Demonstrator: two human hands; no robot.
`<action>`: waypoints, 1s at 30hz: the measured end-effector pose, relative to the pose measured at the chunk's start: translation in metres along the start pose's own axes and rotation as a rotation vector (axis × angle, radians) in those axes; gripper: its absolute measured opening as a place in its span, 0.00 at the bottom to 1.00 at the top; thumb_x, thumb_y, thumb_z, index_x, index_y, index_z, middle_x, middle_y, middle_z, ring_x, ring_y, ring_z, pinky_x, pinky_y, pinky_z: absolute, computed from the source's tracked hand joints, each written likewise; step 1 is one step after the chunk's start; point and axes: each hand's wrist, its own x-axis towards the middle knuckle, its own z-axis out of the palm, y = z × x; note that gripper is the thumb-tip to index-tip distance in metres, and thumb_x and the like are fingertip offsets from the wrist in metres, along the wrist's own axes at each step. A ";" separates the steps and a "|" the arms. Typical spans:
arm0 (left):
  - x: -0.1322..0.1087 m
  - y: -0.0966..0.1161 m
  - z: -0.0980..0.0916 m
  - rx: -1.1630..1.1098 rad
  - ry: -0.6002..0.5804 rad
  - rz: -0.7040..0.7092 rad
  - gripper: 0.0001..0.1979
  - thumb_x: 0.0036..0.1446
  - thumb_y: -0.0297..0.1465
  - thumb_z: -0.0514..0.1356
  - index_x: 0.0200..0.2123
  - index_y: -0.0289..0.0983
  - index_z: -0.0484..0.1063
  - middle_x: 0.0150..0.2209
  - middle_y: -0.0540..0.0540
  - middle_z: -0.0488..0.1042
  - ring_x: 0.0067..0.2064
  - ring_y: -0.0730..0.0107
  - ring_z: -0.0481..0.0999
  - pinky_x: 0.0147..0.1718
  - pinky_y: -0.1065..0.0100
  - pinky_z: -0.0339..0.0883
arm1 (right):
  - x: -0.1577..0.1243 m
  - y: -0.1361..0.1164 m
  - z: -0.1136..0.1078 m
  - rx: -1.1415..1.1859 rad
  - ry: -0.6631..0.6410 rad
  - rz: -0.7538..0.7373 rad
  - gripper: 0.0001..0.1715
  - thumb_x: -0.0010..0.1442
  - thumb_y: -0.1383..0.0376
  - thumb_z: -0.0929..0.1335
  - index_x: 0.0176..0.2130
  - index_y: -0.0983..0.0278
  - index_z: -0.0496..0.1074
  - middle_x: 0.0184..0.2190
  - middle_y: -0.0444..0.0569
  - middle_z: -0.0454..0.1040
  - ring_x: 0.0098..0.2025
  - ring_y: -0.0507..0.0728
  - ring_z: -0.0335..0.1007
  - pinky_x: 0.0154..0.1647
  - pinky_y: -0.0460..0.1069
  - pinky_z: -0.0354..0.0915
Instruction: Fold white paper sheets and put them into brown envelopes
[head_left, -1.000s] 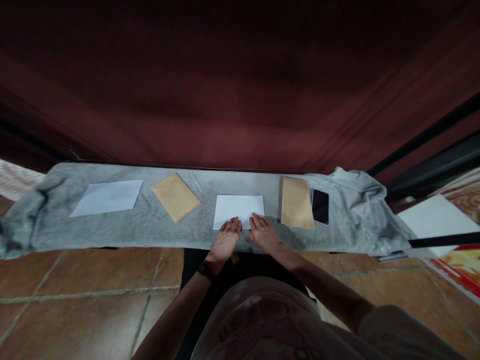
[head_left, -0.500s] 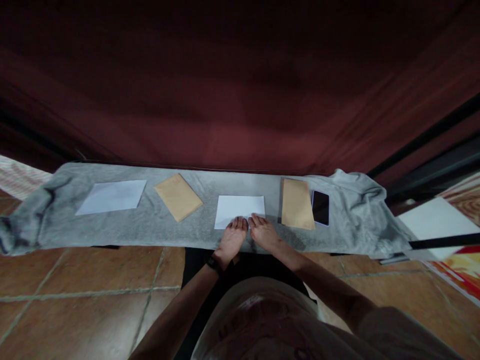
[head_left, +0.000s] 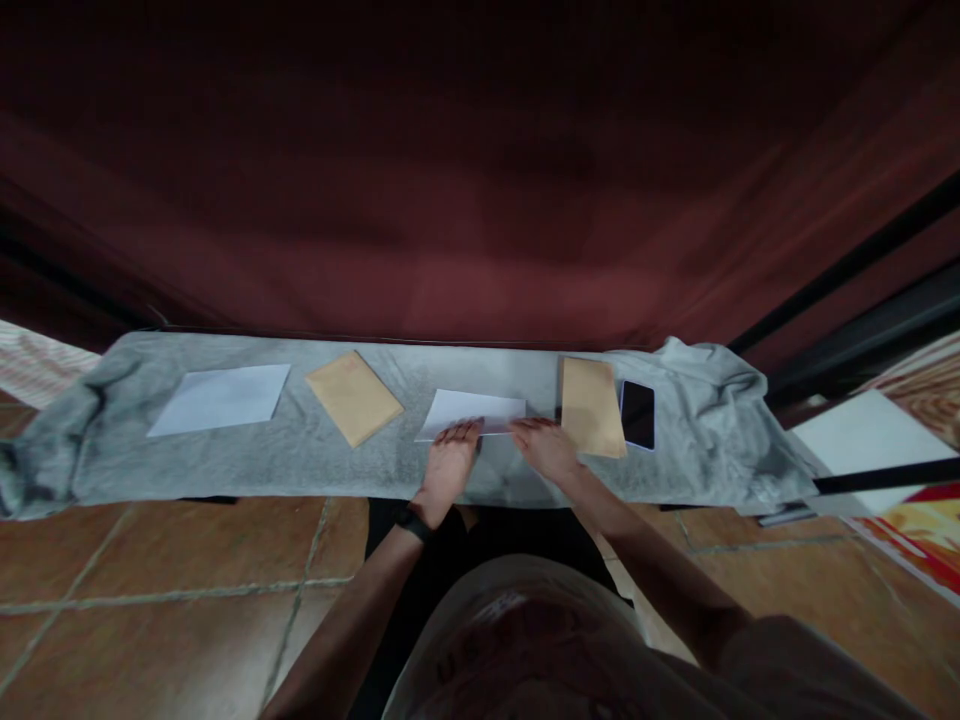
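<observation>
In the head view a white sheet of paper [head_left: 469, 407] lies in front of me, its near edge raised a little from the grey cloth. My left hand [head_left: 452, 452] is closed on the near edge at the left of its middle, the fingertips on the paper. At the near right corner, my right hand [head_left: 546, 447] has its fingers bent and closed on the paper. My thumbs are hidden beneath the hands. Just right of my right hand lies a stack of brown envelopes [head_left: 590, 405].
Grey cloth [head_left: 247, 465] covers the long narrow bench. Further left are another brown envelope [head_left: 355, 397] and white paper [head_left: 221, 398]. A phone [head_left: 638, 414] lies beside the right-hand envelopes. A dark red panel [head_left: 450, 280] rises behind the bench.
My hands have moved apart, the left one leftward and the right one rightward along the near edge. That edge of the paper has come up and the sheet now looks tilted.
</observation>
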 end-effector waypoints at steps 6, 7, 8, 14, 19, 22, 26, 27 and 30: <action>0.018 -0.003 -0.042 -0.426 0.275 -0.266 0.10 0.65 0.34 0.58 0.39 0.39 0.79 0.33 0.44 0.80 0.37 0.60 0.79 0.41 0.64 0.70 | 0.004 0.026 -0.014 0.429 0.358 0.124 0.23 0.71 0.62 0.62 0.61 0.63 0.73 0.60 0.53 0.75 0.61 0.60 0.72 0.66 0.56 0.65; 0.023 -0.002 -0.046 -0.600 0.354 -0.337 0.09 0.64 0.36 0.61 0.35 0.38 0.78 0.30 0.47 0.78 0.34 0.63 0.77 0.38 0.66 0.69 | 0.005 0.027 -0.014 0.512 0.400 0.161 0.25 0.71 0.60 0.63 0.63 0.64 0.70 0.62 0.55 0.73 0.63 0.60 0.70 0.66 0.56 0.65; 0.027 -0.001 -0.049 -0.801 0.436 -0.413 0.10 0.61 0.38 0.64 0.33 0.38 0.77 0.28 0.48 0.77 0.33 0.65 0.76 0.36 0.68 0.68 | 0.007 0.027 -0.013 0.604 0.426 0.207 0.27 0.70 0.59 0.63 0.64 0.65 0.68 0.63 0.56 0.72 0.63 0.61 0.70 0.67 0.57 0.65; 0.031 0.013 -0.027 -1.569 0.702 -0.734 0.07 0.57 0.31 0.66 0.37 0.39 0.70 0.36 0.53 0.79 0.34 0.76 0.77 0.42 0.70 0.70 | 0.013 0.006 0.018 1.331 0.184 0.510 0.30 0.70 0.52 0.63 0.62 0.67 0.69 0.56 0.61 0.77 0.53 0.62 0.78 0.53 0.58 0.75; 0.007 0.030 0.014 -1.621 0.703 -0.901 0.06 0.60 0.25 0.60 0.39 0.42 0.68 0.38 0.51 0.80 0.39 0.73 0.81 0.42 0.68 0.74 | 0.017 -0.013 0.051 1.306 -0.004 0.446 0.27 0.71 0.53 0.60 0.58 0.66 0.71 0.46 0.56 0.83 0.43 0.60 0.82 0.42 0.54 0.77; -0.005 0.033 0.029 -1.645 0.592 -1.029 0.07 0.61 0.24 0.58 0.38 0.42 0.67 0.38 0.51 0.80 0.42 0.71 0.83 0.47 0.64 0.76 | 0.027 -0.009 0.064 0.898 0.078 0.512 0.19 0.67 0.61 0.63 0.52 0.65 0.75 0.43 0.52 0.83 0.42 0.59 0.81 0.42 0.52 0.76; -0.023 0.032 0.037 -1.690 0.353 -1.093 0.05 0.60 0.25 0.61 0.33 0.39 0.68 0.34 0.45 0.81 0.39 0.65 0.84 0.47 0.58 0.78 | 0.039 0.007 0.070 0.715 0.125 0.543 0.16 0.62 0.66 0.65 0.47 0.64 0.77 0.41 0.53 0.83 0.42 0.61 0.80 0.48 0.53 0.73; -0.029 0.031 0.038 -1.679 0.285 -1.096 0.04 0.60 0.27 0.63 0.33 0.38 0.69 0.33 0.43 0.81 0.38 0.63 0.84 0.46 0.57 0.78 | 0.039 0.010 0.070 0.681 0.133 0.542 0.17 0.62 0.67 0.65 0.49 0.64 0.77 0.41 0.53 0.83 0.42 0.61 0.80 0.48 0.54 0.73; -0.043 0.030 0.039 -1.469 0.145 -0.991 0.09 0.61 0.36 0.64 0.35 0.36 0.73 0.31 0.41 0.81 0.36 0.58 0.84 0.42 0.55 0.79 | 0.036 0.013 0.072 0.601 0.149 0.537 0.22 0.63 0.67 0.65 0.56 0.64 0.74 0.41 0.54 0.83 0.43 0.63 0.81 0.48 0.54 0.73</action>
